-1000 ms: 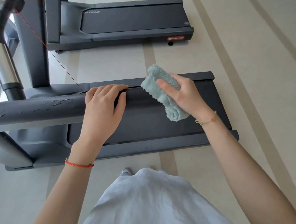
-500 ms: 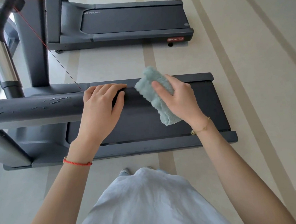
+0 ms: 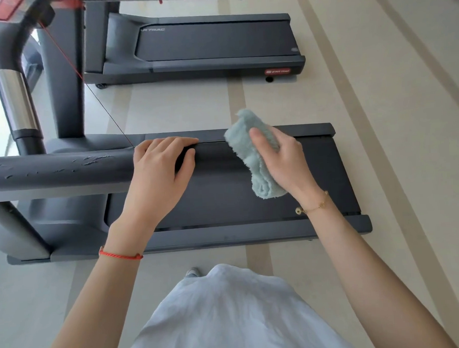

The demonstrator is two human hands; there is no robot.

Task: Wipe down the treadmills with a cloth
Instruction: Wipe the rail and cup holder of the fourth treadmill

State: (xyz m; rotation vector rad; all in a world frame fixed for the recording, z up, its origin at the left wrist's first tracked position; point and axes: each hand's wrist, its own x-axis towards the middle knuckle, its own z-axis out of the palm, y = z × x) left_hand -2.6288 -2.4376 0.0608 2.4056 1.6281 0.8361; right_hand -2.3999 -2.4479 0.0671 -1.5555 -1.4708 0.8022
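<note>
- The left hand (image 3: 158, 172) sat on the end of the near treadmill's handrail (image 3: 55, 169), fingers curled over the top and thumb along the near side, gripping it.
- The right hand (image 3: 283, 160) clutched the pale blue cloth (image 3: 248, 146), thumb pressed on top, just beyond the handrail's end and above the dark belt (image 3: 224, 200).
- The cloth was rolled, one end poking up past the fingers, the other hanging below the palm.
- A second treadmill (image 3: 203, 47) stood further back on the striped floor (image 3: 379, 112).

Bright daylight from the left, soft shadows, wide-angle bending at edges.
</note>
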